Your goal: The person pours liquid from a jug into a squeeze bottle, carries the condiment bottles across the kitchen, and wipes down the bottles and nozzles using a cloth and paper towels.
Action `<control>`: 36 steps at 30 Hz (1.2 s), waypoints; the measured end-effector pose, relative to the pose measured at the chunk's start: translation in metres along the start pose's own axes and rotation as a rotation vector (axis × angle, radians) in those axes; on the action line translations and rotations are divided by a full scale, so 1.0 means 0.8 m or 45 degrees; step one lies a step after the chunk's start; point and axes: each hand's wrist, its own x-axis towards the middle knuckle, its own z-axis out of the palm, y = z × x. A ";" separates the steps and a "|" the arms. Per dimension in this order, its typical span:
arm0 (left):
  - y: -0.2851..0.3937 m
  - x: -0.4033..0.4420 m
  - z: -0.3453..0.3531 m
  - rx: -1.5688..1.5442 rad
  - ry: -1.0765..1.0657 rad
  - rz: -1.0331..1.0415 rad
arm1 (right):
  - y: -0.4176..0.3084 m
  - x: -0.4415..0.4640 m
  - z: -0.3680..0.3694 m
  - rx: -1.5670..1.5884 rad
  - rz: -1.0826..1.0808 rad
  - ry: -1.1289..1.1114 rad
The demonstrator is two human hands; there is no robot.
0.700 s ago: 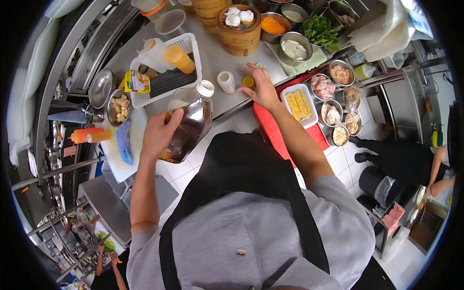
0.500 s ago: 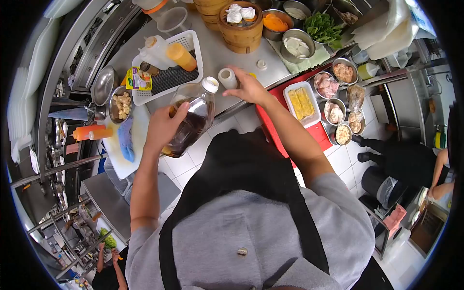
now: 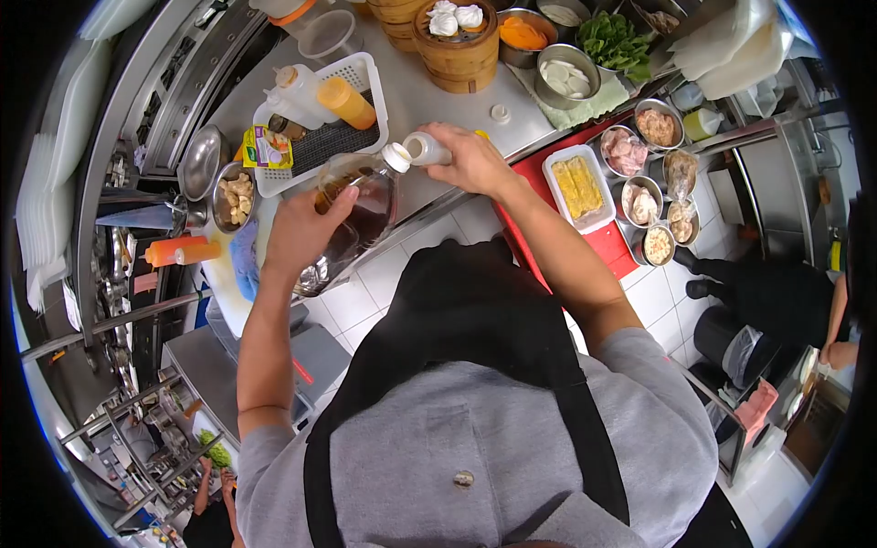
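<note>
My left hand [image 3: 306, 228] is closed around a large clear bottle [image 3: 373, 205] of dark liquid, which is tilted with its white mouth towards the right. My right hand [image 3: 470, 163] grips a small white open-mouthed bottle [image 3: 427, 149], also tilted. The two mouths meet or nearly meet above the counter's front edge; whether they touch I cannot tell. On the steel counter [image 3: 457, 108] behind my right hand lies a small white cap or ring [image 3: 500, 113]. A white basket [image 3: 372, 82] beyond my left hand holds squeeze bottles [image 3: 346, 102] and a yellow packet [image 3: 267, 148].
Bamboo steamers [image 3: 457, 57] with white buns stand at the back. To the right, a red board [image 3: 525, 196] bears a tray of yellow food [image 3: 577, 187] beside several metal bowls [image 3: 642, 200]. A bowl of ginger-like pieces [image 3: 235, 196] is at left. Another person [image 3: 786, 301] stands far right.
My right hand has tipped the small white bottle over and brought it left against or close to the large bottle's mouth. The large bottle leans further right, still held by my left hand.
</note>
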 end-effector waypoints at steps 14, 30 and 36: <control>-0.004 -0.001 -0.024 0.151 -0.043 0.128 | -0.018 -0.006 -0.002 -0.086 -0.052 -0.070; 0.008 -0.005 -0.047 0.277 -0.108 0.053 | -0.016 -0.005 0.012 -0.132 -0.053 -0.085; 0.012 -0.009 -0.053 0.304 -0.048 0.076 | -0.018 -0.006 0.017 -0.087 -0.136 -0.008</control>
